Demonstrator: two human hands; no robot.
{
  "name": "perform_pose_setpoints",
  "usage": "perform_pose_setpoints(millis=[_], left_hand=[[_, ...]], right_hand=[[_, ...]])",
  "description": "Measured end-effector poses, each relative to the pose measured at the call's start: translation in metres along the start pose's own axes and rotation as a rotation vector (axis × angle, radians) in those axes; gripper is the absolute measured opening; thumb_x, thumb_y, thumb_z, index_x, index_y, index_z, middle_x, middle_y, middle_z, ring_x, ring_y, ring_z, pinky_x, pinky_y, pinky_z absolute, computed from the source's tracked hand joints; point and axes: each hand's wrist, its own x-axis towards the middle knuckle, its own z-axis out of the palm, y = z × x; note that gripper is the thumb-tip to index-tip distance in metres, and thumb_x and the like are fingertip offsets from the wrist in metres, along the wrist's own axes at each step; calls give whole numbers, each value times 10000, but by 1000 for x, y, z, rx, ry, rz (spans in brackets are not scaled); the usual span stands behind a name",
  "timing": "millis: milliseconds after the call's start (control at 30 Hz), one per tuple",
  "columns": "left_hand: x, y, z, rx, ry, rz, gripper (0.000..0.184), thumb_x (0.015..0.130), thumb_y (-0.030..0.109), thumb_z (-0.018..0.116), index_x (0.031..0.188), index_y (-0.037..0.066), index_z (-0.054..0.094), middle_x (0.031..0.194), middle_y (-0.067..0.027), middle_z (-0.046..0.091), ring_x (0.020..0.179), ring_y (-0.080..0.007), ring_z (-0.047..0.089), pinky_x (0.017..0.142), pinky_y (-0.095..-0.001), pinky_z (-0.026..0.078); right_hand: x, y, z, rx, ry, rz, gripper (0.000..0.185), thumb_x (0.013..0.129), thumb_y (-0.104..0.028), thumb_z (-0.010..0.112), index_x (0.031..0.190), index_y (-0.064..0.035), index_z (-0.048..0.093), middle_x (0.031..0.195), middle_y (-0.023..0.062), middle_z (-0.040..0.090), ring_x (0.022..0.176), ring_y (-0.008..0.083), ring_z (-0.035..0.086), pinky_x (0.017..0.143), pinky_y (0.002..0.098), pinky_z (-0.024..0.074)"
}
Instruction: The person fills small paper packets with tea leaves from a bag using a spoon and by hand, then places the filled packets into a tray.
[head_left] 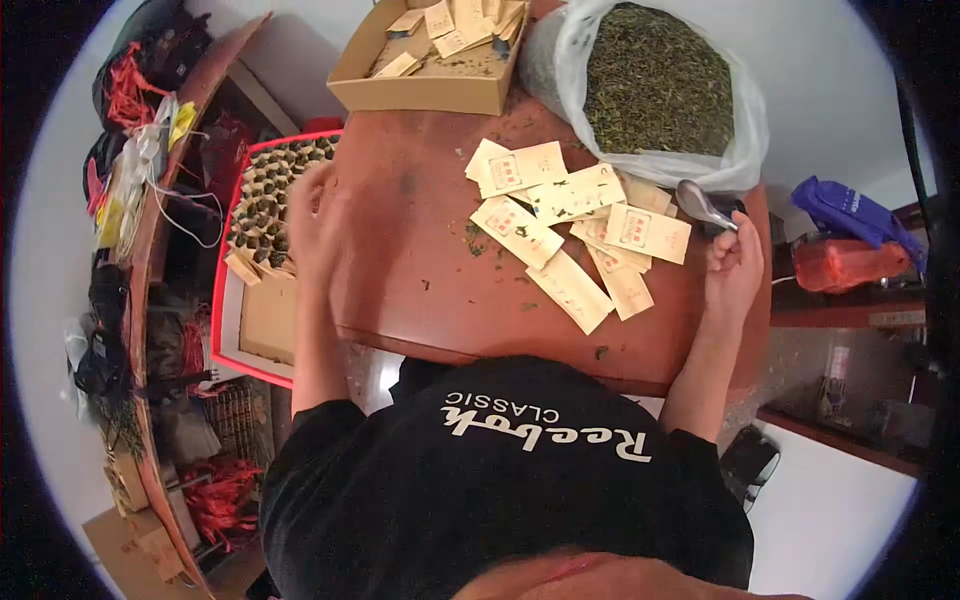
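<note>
My right hand (735, 262) is closed around the handle of a metal spoon (700, 204), whose bowl points up and left beside the bag of dried tea leaves (660, 85). At the table's left edge, my left hand (316, 215) is over the right side of a red-rimmed box (225, 300). Its fingers are blurred and partly hidden, so what they hold, if anything, does not show. Inside the box stand many small paper packets (268, 208) in rows, their tops open with dark leaves inside. Flat paper packets (520, 232) with red print lie in a loose pile mid-table.
A cardboard box (420, 95) with more packets sits at the table's back edge. Leaf crumbs dot the reddish wooden table (400, 270). On the left is a cluttered shelf (170, 200); on the right lie a blue package (855, 210) and an orange-red bag (850, 265).
</note>
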Motion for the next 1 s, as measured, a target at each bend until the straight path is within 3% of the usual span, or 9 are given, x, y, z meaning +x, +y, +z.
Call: perform_pose_setpoints(millis=[67, 133, 333, 567, 767, 867, 1000], left_hand=[[8, 54, 30, 231, -279, 274, 463, 831, 113, 719, 1266, 64, 567, 1264, -95, 561, 1227, -273, 508, 1051, -380, 393], [11, 84, 67, 298, -393, 399, 503, 768, 139, 713, 1243, 59, 569, 1245, -134, 567, 1201, -357, 510, 1036, -472, 396], [17, 100, 133, 524, -539, 583, 605, 741, 152, 669, 1320, 108, 500, 1274, -126, 547, 1231, -327, 495, 1058, -491, 373], [20, 93, 137, 463, -488, 455, 552, 745, 120, 633, 1286, 90, 522, 1165, -165, 589, 1104, -362, 548, 992, -489, 421], [6, 100, 119, 263, -315, 261, 599, 718, 56, 645, 1301, 34, 506, 1195, -180, 562, 1094, -377, 549, 952, -446, 462], [2, 95, 116, 106, -227, 307, 611, 714, 27, 636, 1308, 21, 496, 1209, -180, 545, 1116, -355, 546, 976, -422, 452], [-6, 99, 122, -88, -234, 212, 616, 759, 9, 657, 1347, 22, 472, 1263, -120, 487, 1225, -257, 489, 1045, -377, 411]], right_hand=[[-1, 0, 0, -3, -3, -8, 232, 1017, -186, 506, 1102, 10, 597, 662, 27, 553, 538, 88, 463, 461, 220, 333], [-2, -2, 3, -17, 15, -9, 234, 1018, -186, 502, 1103, 10, 597, 661, 25, 552, 535, 87, 459, 460, 221, 333], [-3, -3, 3, -26, 30, 14, 227, 1013, -178, 501, 1100, 8, 599, 651, 21, 545, 527, 87, 464, 450, 223, 325], [-5, -3, 5, -4, -8, 5, 228, 1006, -200, 524, 1095, -7, 607, 646, 16, 540, 527, 85, 469, 444, 217, 330], [-9, -3, 11, 3, -24, -4, 228, 1015, -181, 500, 1084, 10, 604, 642, 20, 558, 514, 75, 465, 443, 214, 324], [-13, 1, 17, 25, -90, -6, 227, 1013, -180, 504, 1086, 12, 602, 636, 20, 560, 514, 73, 464, 442, 211, 311], [-26, -5, 54, 32, -159, -15, 215, 1009, -180, 511, 1080, -4, 611, 633, 21, 564, 504, 72, 454, 454, 214, 310]])
